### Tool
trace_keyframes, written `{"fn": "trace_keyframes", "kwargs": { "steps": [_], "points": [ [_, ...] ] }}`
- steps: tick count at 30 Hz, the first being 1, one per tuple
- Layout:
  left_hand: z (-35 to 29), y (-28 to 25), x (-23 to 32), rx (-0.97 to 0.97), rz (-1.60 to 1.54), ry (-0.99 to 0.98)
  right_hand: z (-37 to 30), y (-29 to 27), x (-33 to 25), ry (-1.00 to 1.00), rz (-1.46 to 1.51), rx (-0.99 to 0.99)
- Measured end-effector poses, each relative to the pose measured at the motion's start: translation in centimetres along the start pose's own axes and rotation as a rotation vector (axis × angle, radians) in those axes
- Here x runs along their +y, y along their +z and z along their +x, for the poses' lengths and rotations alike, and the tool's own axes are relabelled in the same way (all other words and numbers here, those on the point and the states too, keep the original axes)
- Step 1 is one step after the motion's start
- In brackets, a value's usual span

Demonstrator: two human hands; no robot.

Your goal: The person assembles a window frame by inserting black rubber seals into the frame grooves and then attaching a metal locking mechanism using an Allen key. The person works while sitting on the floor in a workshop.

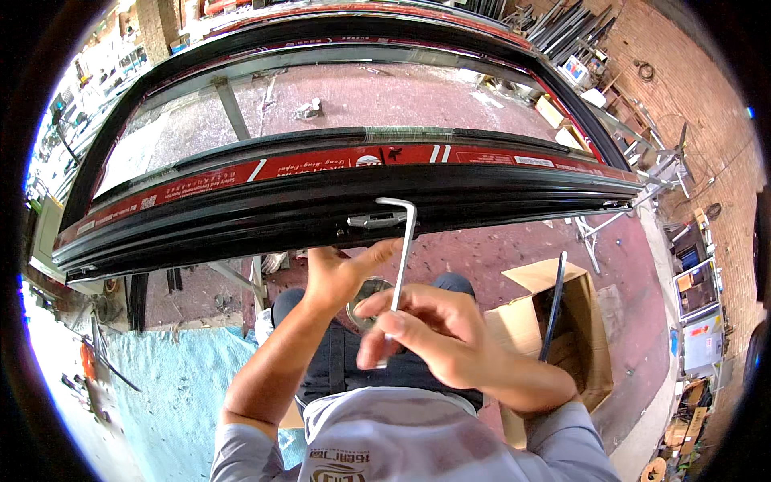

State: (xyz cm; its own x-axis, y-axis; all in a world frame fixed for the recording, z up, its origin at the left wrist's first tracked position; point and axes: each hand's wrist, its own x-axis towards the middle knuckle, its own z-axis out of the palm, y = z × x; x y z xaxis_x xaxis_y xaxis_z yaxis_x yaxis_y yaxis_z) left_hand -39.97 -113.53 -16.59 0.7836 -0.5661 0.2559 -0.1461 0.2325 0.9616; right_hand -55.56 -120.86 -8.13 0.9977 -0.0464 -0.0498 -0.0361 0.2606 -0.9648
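Observation:
A silver L-shaped hex key point(407, 249) stands upright in my right hand point(434, 325), whose fingers close round its long arm. The key's short bent end lies in front of the near rail of a large black frame point(482, 193). Just behind it, a slotted metal fitting point(376, 219) is set into the rail's face. My left hand point(333, 281) is at the rail's lower edge below that fitting. Its thumb stretches out to the right, while the other fingers are hidden by the rail. A round, clear object point(369, 299) shows partly between my hands, its kind unclear.
Red printed film point(321, 165) runs along the frame. An open cardboard box point(590, 321) with a dark strip point(554, 305) leaning in it stands at my right. Light-blue sheeting point(177, 377) covers the floor at left. Long profiles point(566, 32) are piled by the brick wall.

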Motion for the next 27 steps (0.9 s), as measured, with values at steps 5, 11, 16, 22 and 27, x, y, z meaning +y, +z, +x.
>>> {"fn": "trace_keyframes", "kwargs": {
  "steps": [5, 11, 16, 22, 27],
  "points": [
    [-0.2, -2.1, -2.2, -0.003, -0.183, 0.102, -2.0, -6.4, -2.1, -0.171, -0.766, 0.189],
    [-0.4, -2.1, -1.8, -0.012, -0.168, 0.141, -1.5, -10.0, -4.7, -0.402, -1.289, 0.341],
    [-0.8, -2.1, -2.4, 0.009, -0.123, 0.095, -0.3, -10.6, -4.7, -0.482, -1.45, 0.28],
    [-0.6, -2.0, -2.3, -0.01, -0.117, 0.104, 0.0, -11.5, -4.1, -0.548, -1.483, 0.234],
    [-0.5, -2.3, -2.3, -0.028, -0.103, 0.096, 0.2, -12.0, -4.1, -0.576, -1.535, 0.181]
  ]
}}
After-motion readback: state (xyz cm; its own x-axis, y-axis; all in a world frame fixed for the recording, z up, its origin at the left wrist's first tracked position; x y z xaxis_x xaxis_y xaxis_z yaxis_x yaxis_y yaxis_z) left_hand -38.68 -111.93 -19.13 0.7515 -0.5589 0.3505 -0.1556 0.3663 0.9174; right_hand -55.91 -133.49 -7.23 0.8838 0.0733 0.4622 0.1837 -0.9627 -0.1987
